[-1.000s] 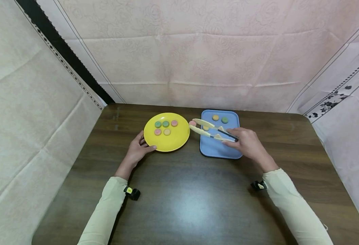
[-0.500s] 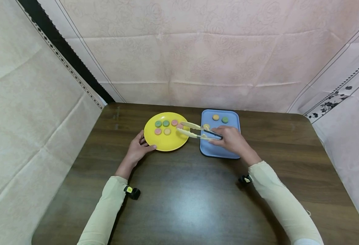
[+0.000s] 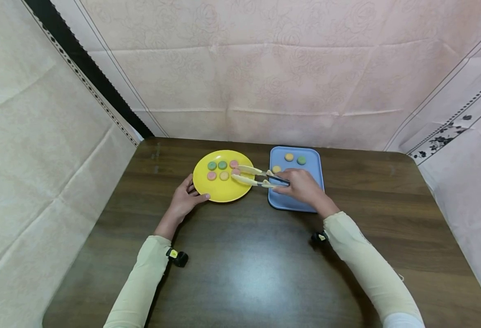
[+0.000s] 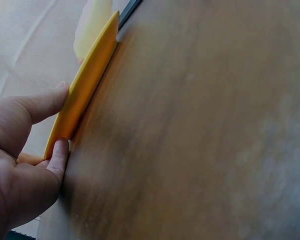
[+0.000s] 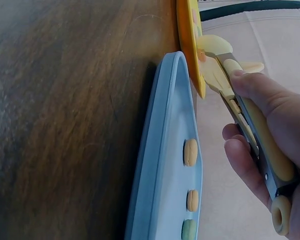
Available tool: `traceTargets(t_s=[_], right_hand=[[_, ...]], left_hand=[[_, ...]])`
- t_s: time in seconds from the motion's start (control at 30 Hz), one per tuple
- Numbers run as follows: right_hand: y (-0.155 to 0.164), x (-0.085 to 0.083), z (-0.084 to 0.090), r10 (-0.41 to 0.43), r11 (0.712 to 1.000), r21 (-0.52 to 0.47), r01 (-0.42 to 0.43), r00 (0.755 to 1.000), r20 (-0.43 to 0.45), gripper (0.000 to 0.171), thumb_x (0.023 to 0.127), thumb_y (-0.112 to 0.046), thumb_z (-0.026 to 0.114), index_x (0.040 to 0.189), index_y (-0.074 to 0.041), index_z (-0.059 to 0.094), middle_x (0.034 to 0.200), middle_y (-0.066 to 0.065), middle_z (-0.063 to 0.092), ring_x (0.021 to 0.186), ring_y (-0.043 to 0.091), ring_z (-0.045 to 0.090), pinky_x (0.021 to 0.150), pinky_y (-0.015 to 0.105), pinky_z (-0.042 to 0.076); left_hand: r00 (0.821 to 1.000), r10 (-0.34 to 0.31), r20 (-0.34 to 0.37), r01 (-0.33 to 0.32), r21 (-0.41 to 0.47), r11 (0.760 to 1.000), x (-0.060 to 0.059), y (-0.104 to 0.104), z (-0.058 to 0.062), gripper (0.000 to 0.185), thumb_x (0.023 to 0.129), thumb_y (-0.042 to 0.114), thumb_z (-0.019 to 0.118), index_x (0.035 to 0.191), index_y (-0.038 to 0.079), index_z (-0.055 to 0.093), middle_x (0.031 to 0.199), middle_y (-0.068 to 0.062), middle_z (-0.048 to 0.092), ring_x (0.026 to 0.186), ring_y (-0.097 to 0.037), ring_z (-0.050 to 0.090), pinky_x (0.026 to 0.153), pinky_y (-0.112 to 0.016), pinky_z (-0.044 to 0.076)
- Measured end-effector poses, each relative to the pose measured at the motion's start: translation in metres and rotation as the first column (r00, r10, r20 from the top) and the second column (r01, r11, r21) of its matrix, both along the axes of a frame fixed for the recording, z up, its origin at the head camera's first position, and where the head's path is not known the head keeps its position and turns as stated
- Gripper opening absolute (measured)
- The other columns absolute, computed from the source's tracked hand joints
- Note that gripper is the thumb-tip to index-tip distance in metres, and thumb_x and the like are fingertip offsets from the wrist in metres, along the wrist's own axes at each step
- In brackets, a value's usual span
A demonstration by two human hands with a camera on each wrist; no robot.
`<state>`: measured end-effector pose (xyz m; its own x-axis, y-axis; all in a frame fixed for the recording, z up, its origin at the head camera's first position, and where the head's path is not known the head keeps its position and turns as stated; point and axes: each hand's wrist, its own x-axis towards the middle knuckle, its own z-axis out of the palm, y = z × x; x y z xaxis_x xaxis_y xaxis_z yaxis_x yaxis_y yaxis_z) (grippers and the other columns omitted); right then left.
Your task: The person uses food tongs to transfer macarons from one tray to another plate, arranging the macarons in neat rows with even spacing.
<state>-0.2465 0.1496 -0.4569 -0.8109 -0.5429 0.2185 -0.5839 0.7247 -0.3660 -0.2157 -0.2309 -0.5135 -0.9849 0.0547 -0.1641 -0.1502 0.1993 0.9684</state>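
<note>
Gripping tongs point(image 3: 243, 180) with curled fingers, the right hand point(image 3: 301, 187) holds their tips over the yellow plate point(image 3: 224, 193), close by a pink cookie point(image 3: 235, 171) there. The left hand point(image 3: 184, 200) pinches the plate's rim. Three cookies point(image 3: 289, 157) lie in the blue tray point(image 3: 290, 202).

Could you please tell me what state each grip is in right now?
Left grip: holding the yellow plate by its edge.
Right grip: holding the tongs.
</note>
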Motion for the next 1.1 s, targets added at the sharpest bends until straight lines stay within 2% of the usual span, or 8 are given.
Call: traceTargets(t_s=[0.33,0.6,0.83,1.1], right_hand=[[-0.002,-0.002,0.0,-0.022,0.999,0.028,0.02,0.999,0.048,0.047,0.089,-0.033,0.082,0.125,-0.004,0.074,0.113,0.012,0.075,0.092,0.023,0.068,0.076,0.043,0.058],[0.0,0.0,0.002,-0.03,0.999,0.033,0.028,0.999,0.044,0.05,0.089,-0.034,0.082,0.126,-0.003,0.073,0.113,0.013,0.075,0.092,0.024,0.069,0.076,0.044,0.058],[0.016,0.007,0.013,-0.056,0.996,-0.06,0.06,0.996,0.067,0.055,0.088,-0.033,0.082,0.129,0.002,0.069,0.122,0.02,0.071,0.107,0.034,0.069,0.086,0.051,0.058],[0.045,0.011,0.022,-0.153,0.984,-0.086,0.154,0.988,0.027,0.058,0.087,-0.035,0.083,0.13,0.001,0.069,0.123,0.02,0.071,0.105,0.034,0.068,0.085,0.052,0.056]], left_hand=[[1.0,-0.005,-0.003,0.005,-0.002,1.0,-0.001,0.0,-0.001,0.101,0.091,0.007,0.078,0.165,0.009,0.009,0.162,-0.02,0.031,0.141,-0.035,0.046,0.102,-0.033,0.053],[1.0,-0.007,0.01,0.007,0.0,1.0,0.0,0.0,-0.001,0.102,0.092,0.01,0.078,0.165,0.012,0.007,0.164,-0.018,0.028,0.144,-0.034,0.043,0.108,-0.039,0.049],[1.0,-0.009,0.003,0.009,-0.002,1.0,0.001,0.0,0.001,0.102,0.092,0.008,0.078,0.165,0.01,0.008,0.164,-0.019,0.029,0.142,-0.035,0.045,0.104,-0.036,0.052],[1.0,-0.007,-0.002,0.007,-0.002,1.0,0.002,0.0,0.003,0.102,0.091,0.007,0.078,0.165,0.008,0.008,0.164,-0.019,0.029,0.141,-0.036,0.046,0.101,-0.033,0.053]])
